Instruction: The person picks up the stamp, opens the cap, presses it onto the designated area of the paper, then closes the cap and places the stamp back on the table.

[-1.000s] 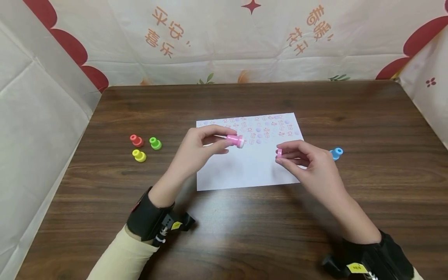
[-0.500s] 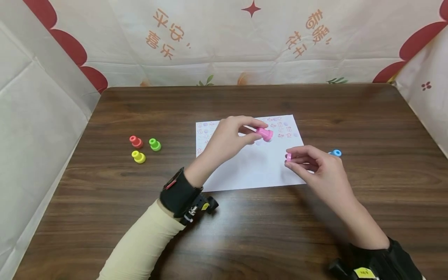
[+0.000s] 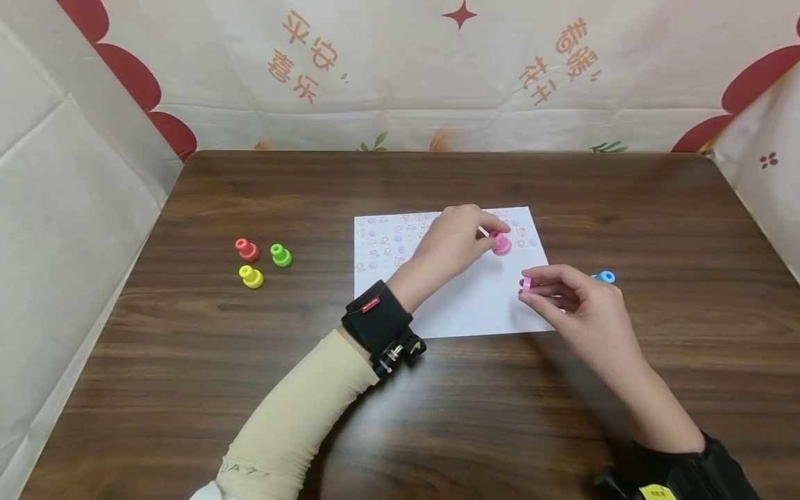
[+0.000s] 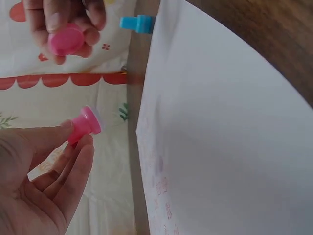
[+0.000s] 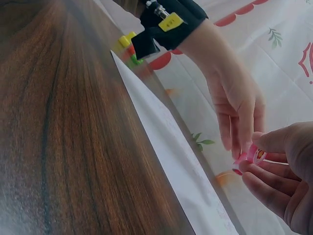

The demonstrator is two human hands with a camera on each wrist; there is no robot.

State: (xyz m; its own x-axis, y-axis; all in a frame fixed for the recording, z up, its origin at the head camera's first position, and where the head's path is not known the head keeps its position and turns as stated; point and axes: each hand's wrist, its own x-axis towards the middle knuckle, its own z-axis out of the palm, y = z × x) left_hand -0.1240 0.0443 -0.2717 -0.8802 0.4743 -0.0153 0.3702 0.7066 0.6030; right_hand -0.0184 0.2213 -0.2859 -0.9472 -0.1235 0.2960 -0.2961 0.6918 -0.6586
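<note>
My left hand (image 3: 455, 241) pinches a pink toy stamp (image 3: 501, 244) by its narrow handle, over the upper right of a sheet of white paper (image 3: 481, 298). In the left wrist view the stamp (image 4: 84, 125) shows a whitish face at its wide end. Between thumb and fingertips my right hand (image 3: 584, 305) holds the stamp's pink cap (image 3: 527, 284), beside the paper's right edge. A small picture shows on the cap (image 5: 259, 155) in the right wrist view. Rows of small red and purple prints (image 3: 387, 239) cover the paper's upper part.
Red (image 3: 246, 249), green (image 3: 280, 255) and yellow (image 3: 251, 276) stamps stand grouped on the wooden table (image 3: 187, 361), left of the paper. A blue stamp (image 3: 605, 276) stands behind my right hand, partly hidden. A patterned white cloth (image 3: 400, 76) hangs beyond the table's far edge.
My left hand has carried the pink stamp rightward across the paper, and its wide end has turned from pointing right to pointing down. My right hand has shifted slightly right with the cap.
</note>
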